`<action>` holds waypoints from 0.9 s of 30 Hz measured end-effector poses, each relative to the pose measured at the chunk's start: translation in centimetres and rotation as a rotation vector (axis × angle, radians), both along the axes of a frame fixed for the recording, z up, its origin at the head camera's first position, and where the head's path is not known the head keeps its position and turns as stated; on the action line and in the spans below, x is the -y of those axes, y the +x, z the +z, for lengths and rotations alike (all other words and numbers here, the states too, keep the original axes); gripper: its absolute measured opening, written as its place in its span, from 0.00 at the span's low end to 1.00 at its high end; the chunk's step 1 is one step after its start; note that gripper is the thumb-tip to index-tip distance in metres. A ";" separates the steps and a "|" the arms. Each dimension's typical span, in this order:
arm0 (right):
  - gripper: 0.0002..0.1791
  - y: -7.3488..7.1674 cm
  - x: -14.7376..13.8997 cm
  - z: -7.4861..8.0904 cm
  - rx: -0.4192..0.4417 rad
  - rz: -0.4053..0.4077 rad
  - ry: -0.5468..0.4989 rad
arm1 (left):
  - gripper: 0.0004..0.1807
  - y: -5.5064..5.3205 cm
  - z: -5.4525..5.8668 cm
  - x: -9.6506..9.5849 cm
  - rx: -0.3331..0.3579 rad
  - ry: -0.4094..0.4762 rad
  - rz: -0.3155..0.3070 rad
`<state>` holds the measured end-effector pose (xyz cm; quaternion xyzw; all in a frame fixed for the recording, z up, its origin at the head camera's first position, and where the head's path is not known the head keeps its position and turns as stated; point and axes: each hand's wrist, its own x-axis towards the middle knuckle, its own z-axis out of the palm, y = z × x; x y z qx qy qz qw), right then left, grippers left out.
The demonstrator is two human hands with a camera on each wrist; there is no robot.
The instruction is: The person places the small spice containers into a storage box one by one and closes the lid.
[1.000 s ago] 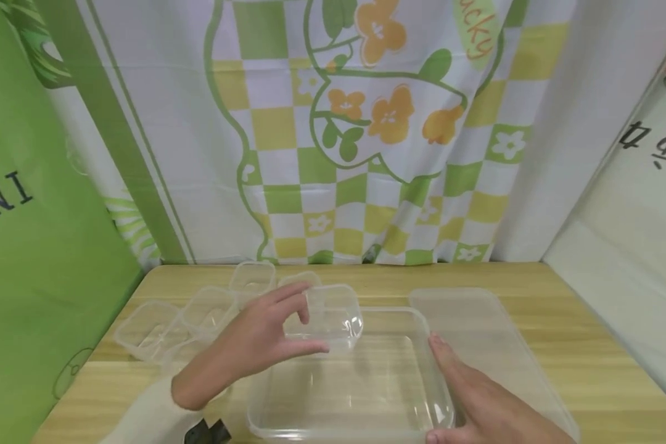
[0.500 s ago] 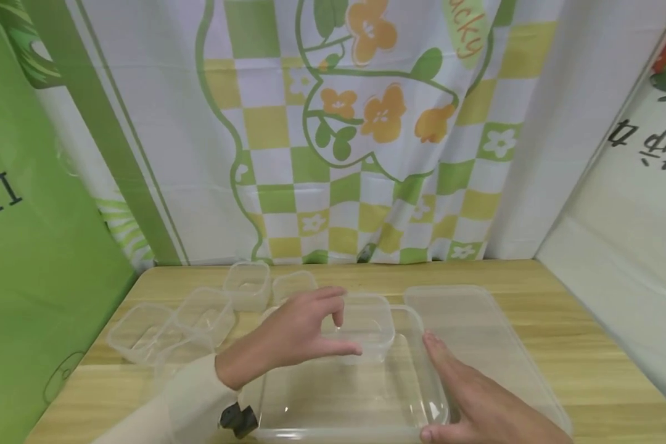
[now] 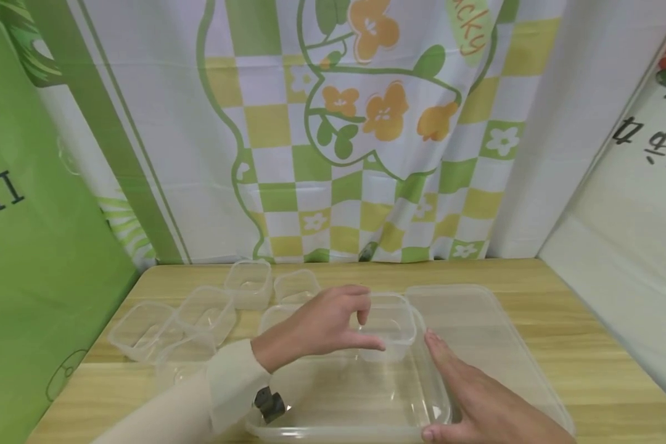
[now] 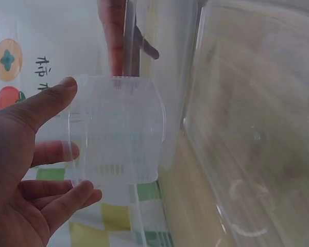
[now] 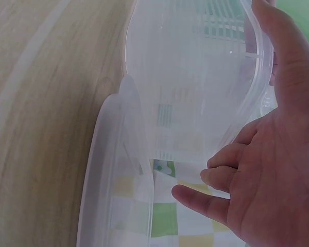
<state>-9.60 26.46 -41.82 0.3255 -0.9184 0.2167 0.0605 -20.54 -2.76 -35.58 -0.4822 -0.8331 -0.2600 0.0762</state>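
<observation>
My left hand [image 3: 322, 324] holds a small clear plastic container [image 3: 395, 320] by its side wall, thumb in front and fingers behind. The container overlaps the back right part of a large clear plastic box [image 3: 341, 430]. In the left wrist view the thumb and fingers of the left hand [image 4: 15, 159] pinch the rim side of the small container [image 4: 116, 128]. Against the right wall of the large box lies my right hand [image 3: 480, 398], its fingers extended along it. The right wrist view shows the right hand [image 5: 273, 175] beside the box wall [image 5: 190, 92], fingers spread.
Several more small clear containers [image 3: 144, 333] stand at the left and back left of the wooden table [image 3: 538, 302]. A large flat translucent lid [image 3: 494, 345] lies to the right of the box, partly behind the right hand. A patterned curtain [image 3: 349, 185] hangs behind the table.
My left hand has carried the small container rightward across the large box, from its back left part to its back right corner. My right hand stays at the box's right side.
</observation>
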 end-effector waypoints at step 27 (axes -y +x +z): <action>0.73 -0.2 0.0 0.0 0.005 0.006 -0.016 | 0.26 0.1 -3.4 -2.4 0.017 -0.096 0.062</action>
